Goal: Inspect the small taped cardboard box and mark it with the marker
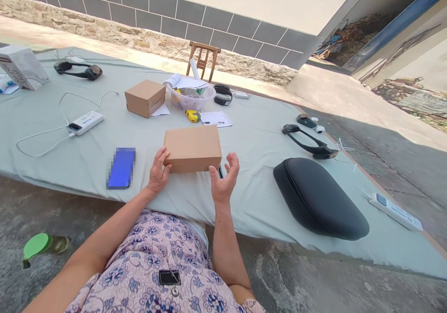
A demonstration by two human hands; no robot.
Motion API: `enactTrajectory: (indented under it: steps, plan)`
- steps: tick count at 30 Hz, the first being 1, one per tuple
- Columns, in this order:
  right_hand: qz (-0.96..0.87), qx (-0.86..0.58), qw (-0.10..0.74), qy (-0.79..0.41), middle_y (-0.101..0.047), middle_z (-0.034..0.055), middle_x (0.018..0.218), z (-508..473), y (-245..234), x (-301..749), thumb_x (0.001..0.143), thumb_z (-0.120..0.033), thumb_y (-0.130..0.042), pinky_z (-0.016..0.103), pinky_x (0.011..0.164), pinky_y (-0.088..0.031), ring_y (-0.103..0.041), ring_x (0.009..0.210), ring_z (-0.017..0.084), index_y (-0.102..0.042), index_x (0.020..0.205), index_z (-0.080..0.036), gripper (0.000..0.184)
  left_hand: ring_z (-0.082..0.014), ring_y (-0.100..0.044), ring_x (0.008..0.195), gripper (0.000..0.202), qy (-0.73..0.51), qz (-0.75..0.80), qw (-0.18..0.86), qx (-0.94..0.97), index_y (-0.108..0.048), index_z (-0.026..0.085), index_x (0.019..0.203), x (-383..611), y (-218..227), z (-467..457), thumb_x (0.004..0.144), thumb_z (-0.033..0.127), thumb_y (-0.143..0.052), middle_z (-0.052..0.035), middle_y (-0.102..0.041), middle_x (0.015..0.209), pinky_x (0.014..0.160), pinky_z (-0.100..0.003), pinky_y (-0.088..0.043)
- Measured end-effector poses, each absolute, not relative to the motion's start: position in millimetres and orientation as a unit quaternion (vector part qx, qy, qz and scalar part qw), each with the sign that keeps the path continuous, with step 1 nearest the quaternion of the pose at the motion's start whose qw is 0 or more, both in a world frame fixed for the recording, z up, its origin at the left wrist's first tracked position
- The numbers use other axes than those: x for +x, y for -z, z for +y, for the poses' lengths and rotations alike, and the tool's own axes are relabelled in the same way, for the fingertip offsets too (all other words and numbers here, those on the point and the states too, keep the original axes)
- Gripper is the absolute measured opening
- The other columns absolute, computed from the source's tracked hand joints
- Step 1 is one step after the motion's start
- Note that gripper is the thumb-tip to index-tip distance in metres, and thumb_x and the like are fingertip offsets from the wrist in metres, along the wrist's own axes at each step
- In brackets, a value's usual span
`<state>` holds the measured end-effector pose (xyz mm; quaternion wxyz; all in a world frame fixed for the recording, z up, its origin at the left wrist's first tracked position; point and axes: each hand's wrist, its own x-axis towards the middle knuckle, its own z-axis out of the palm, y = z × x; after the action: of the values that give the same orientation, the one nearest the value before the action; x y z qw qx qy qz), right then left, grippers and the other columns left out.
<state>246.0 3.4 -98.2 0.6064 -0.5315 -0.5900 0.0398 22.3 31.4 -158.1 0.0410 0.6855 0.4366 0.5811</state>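
Cardboard is what we have in hand: a closed brown box (192, 148) lies flat on the grey-clothed bench (258, 136), near its front edge, straight ahead of us. Our left hand (159, 171) rests against the box's near left corner, thumb on the top face and fingers curled at the side, a steadying touch more than a full grip. Our right hand (224, 179) is released, fingers spread and palm turned inward, just beside the box's right front corner but apart from it. We judge this as the moment of taking hold of the box; a firm two-sided grasp would call for the right hand to close in on that right end.

As for containers, this box is shut and we cannot tell what is inside. A second cardboard box (145, 98), also closed, stands farther back on the left. Beside it a clear plastic bowl (190, 97) holds a loose jumble, too small to name. A black zipped case (319, 199) lies shut at our right.
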Motion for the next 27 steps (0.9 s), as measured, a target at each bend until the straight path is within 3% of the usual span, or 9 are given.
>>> enactTrajectory:
  steps: [3, 7, 13, 23, 27]
  plan:
    - [-0.625, -0.543, 0.561, 0.005, -0.047, 0.0179, 0.142, 6, 93, 229, 0.085, -0.061, -0.065, 0.052, 0.107, -0.046, -0.048, 0.134, 0.031, -0.042, 0.142, -0.023, 0.072, -0.0262, -0.045, 0.143, 0.039, -0.565, 0.44, 0.033, 0.698, -0.045, 0.021, 0.137, 26, 152, 27, 0.099, 0.029, -0.048, -0.0175, -0.048, 0.149, 0.117, -0.05, -0.042]
    - [-0.596, -0.592, 0.54, 0.06, -0.045, 0.0191, 0.137, 5, 97, 213, 0.08, -0.068, -0.065, 0.055, 0.108, -0.044, -0.045, 0.133, 0.034, -0.048, 0.134, -0.02, 0.074, -0.0294, -0.048, 0.139, 0.045, -0.552, 0.478, 0.032, 0.683, -0.046, 0.02, 0.128, 39, 137, 21, 0.092, 0.043, -0.06, -0.0188, -0.048, 0.145, 0.113, -0.051, -0.045]
    - [-0.574, -0.623, 0.528, 0.048, -0.047, 0.0165, 0.126, -3, 107, 212, 0.082, -0.067, -0.064, 0.052, 0.104, -0.046, -0.048, 0.124, 0.032, -0.052, 0.13, -0.02, 0.069, -0.0312, -0.054, 0.131, 0.053, -0.551, 0.545, 0.028, 0.631, -0.049, 0.021, 0.114, 52, 124, 18, 0.083, 0.058, -0.069, -0.0179, -0.054, 0.135, 0.103, -0.047, -0.051]
    - [-0.576, -0.6, 0.552, -0.068, -0.055, 0.01, 0.113, 3, 136, 237, 0.096, -0.055, -0.048, 0.039, 0.092, -0.053, -0.058, 0.109, 0.023, -0.068, 0.114, -0.024, 0.042, -0.0304, -0.058, 0.13, 0.035, -0.5, 0.534, -0.027, 0.681, -0.055, 0.02, 0.118, 33, 135, 21, 0.095, 0.047, -0.057, -0.0195, -0.057, 0.137, 0.096, -0.043, -0.056]
    - [-0.581, -0.559, 0.588, -0.07, -0.059, 0.0082, 0.106, 5, 142, 246, 0.099, -0.049, -0.044, 0.04, 0.096, -0.051, -0.059, 0.106, 0.021, -0.072, 0.112, -0.024, 0.04, -0.0278, -0.055, 0.135, 0.033, -0.501, 0.514, -0.025, 0.696, -0.054, 0.021, 0.126, 24, 142, 21, 0.098, 0.039, -0.052, -0.0176, -0.056, 0.142, 0.103, -0.042, -0.053]
